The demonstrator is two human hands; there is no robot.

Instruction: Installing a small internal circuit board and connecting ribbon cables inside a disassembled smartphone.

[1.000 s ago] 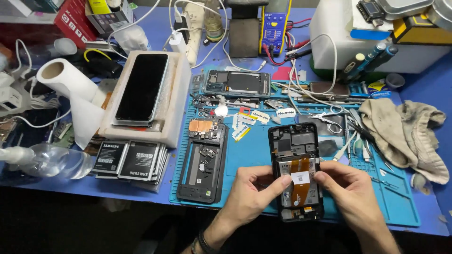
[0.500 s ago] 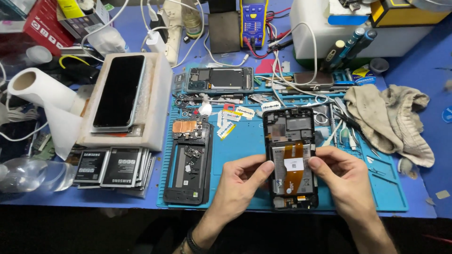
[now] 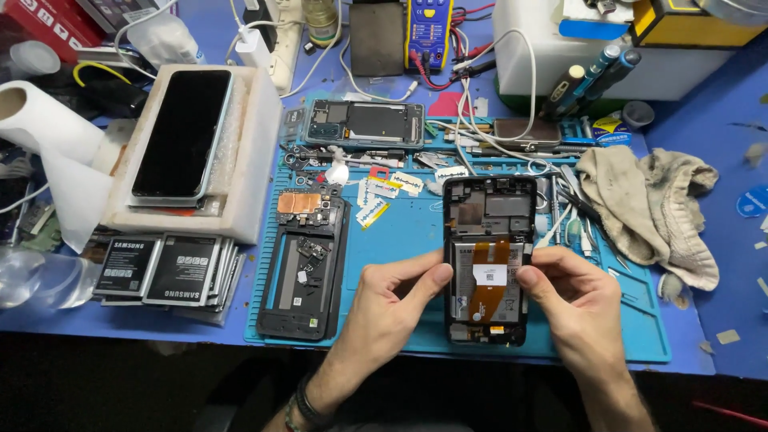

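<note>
Both hands clamp the opened phone point(image 3: 490, 260): left hand point(image 3: 392, 300) and right hand point(image 3: 572, 300) pinch its edges, thumbs on the battery.

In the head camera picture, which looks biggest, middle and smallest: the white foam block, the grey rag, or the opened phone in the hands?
1. White foam block, clearly the biggest.
2. Grey rag and opened phone look close in size, so I won't rank them.

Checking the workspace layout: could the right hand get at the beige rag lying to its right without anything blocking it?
Probably yes. The rag lies uncovered just right of the right hand, only small tools beside it. But that hand now grips the opened phone.
</note>
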